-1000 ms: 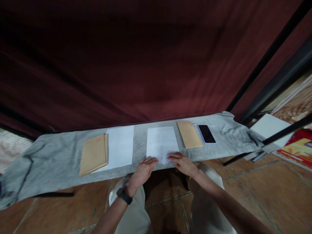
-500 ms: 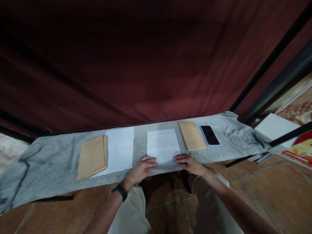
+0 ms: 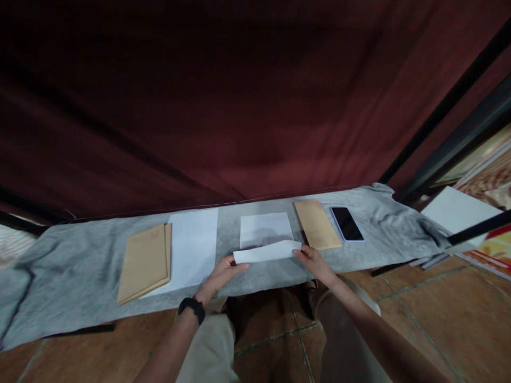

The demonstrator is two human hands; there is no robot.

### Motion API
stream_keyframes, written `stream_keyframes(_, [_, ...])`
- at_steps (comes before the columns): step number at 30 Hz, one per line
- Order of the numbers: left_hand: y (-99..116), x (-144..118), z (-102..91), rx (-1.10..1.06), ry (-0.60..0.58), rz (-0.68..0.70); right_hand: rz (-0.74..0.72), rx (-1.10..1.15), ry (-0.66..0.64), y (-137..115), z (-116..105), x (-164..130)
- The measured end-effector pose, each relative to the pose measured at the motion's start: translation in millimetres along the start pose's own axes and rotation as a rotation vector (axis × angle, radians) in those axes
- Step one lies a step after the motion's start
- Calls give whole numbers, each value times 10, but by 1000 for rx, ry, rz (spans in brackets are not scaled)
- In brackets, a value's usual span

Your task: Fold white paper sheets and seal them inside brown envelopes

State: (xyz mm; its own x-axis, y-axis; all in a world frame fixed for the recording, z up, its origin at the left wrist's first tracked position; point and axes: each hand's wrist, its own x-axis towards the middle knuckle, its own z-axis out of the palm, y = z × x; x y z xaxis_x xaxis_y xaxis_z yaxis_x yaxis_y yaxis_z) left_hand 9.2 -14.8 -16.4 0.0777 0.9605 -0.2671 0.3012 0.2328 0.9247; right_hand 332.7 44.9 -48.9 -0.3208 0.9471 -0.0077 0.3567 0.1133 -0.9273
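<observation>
A white sheet of paper (image 3: 266, 226) lies in front of me, its near part lifted and folded over toward the far side. My left hand (image 3: 224, 274) pinches the left end of the raised flap, thumb on the near side. At the flap's right end my right hand (image 3: 313, 261) grips it between thumb and fingers. To the right of the sheet lies a single brown envelope (image 3: 318, 224). Brown envelopes (image 3: 143, 260) are stacked on the left, partly covering more white paper (image 3: 194, 244).
A phone (image 3: 347, 224) with a dark screen lies right of the single envelope. Grey cloth (image 3: 80, 266) covers the narrow bench. Behind it hangs a dark red curtain (image 3: 255, 133). A white board (image 3: 459, 213) and dark metal bars stand at the right.
The near edge of the paper has been lifted off the cloth and folded up and away from me. Both hands went from resting on the sheet to gripping the flap's ends.
</observation>
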Motion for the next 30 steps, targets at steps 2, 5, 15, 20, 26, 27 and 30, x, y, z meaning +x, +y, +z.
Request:
stream_keyframes(2, [-24,21,35,11,27,15,13,17,23,-24,29,8])
stream_keyframes(5, [-68,1,91,14,91,38,61,41,17,-40,61,-14])
stream_keyframes(15, [-139,13,271,105,298,25,87,-220,103,-70,106,82])
stream_keyframes(20, [-117,82,303,142,431,38,124,-422,121,-166,170,284])
stream_keyframes(26, [72,203,292,507,519,-143,225,-677,117,-253,263,479])
stream_keyframes(27, [104,229,290,555,521,-183,238,-707,112,-266,272,507])
stream_keyframes(30, [166,301,280,579,527,-239,264,-769,107,-290,294,583])
